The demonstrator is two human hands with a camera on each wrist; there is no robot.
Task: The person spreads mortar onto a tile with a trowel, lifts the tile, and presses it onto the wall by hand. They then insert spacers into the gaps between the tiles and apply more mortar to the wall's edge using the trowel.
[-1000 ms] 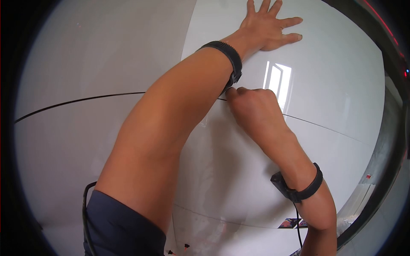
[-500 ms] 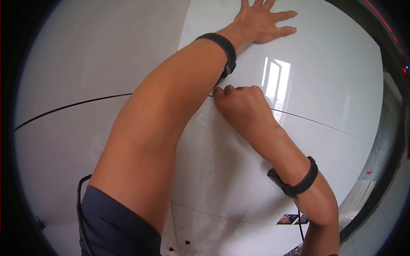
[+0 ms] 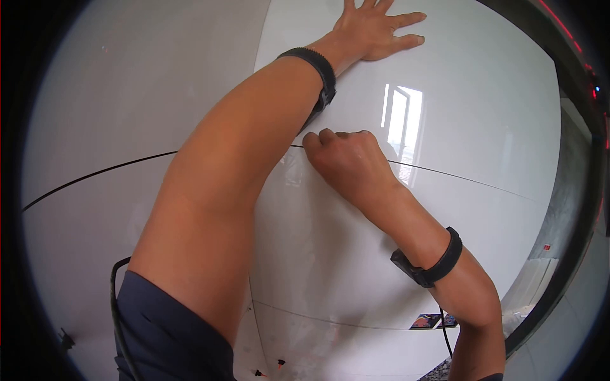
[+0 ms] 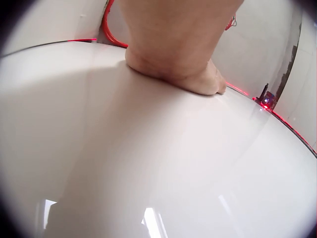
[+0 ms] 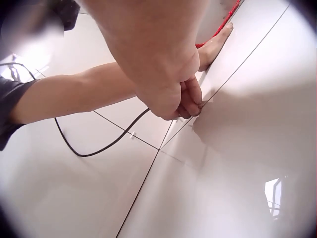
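Observation:
My left hand lies flat with spread fingers on a glossy white panel. In the left wrist view, the heel of that hand rests on the shiny surface. Below it, near my left wristband, my right hand is curled at the thin dark seam between panels. The right wrist view shows this hand with its bent fingertips at the seam, pinching what looks like a small thin piece; most of it is hidden.
A dark frame-like edge borders the panels at the right. Small dark and orange pieces lie at the bottom. Red light lines and a small device stand beyond the panel. A black cable hangs near my arm.
Both hands and the panels have shifted left in the head view. My left hand stays spread on the panel, and my right hand stays curled at the seam.

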